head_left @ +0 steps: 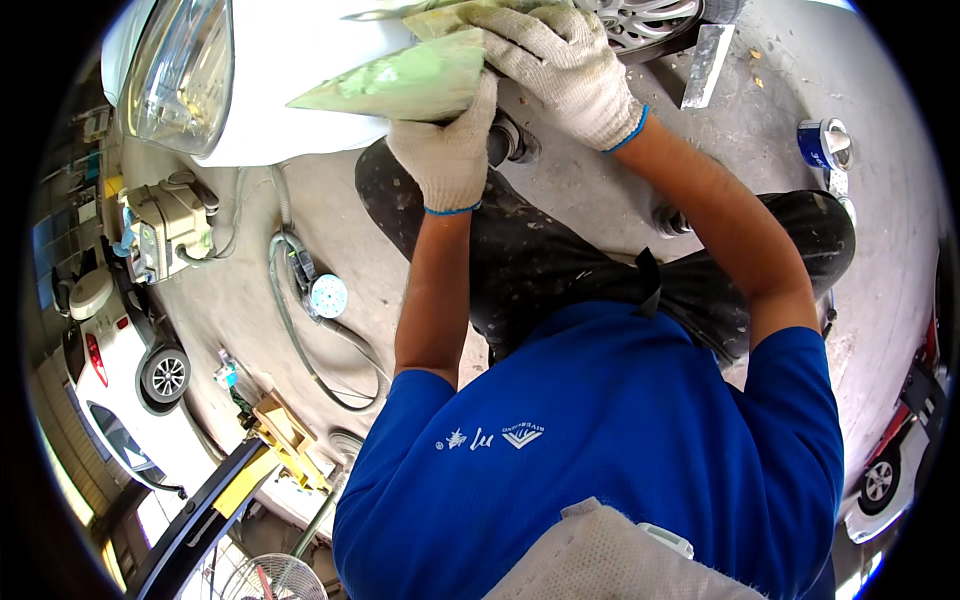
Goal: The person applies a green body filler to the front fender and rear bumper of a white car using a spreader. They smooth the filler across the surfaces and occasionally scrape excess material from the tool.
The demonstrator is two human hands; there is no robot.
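A flat, pointed putty board (400, 78) smeared with pale green putty is gripped at its right end by my gloved left hand (445, 145). Just above it, my gloved right hand (555, 60) bends its fingers over a flat yellow-green scraper (435, 20), partly hidden by the fingers and the frame's top edge. Both tools are in front of a white car body panel (290, 90) beside a headlight (182, 75). Another pale green patch shows on the panel at the top edge. Whether the scraper touches the board or panel, I cannot tell.
On the floor at left lie a round sander (326, 296) and its hose (285, 270), near a beige wheeled machine (168, 228). A metal plate (708, 66) and a blue can (824, 145) are at right. A car wheel (645, 22) stands ahead.
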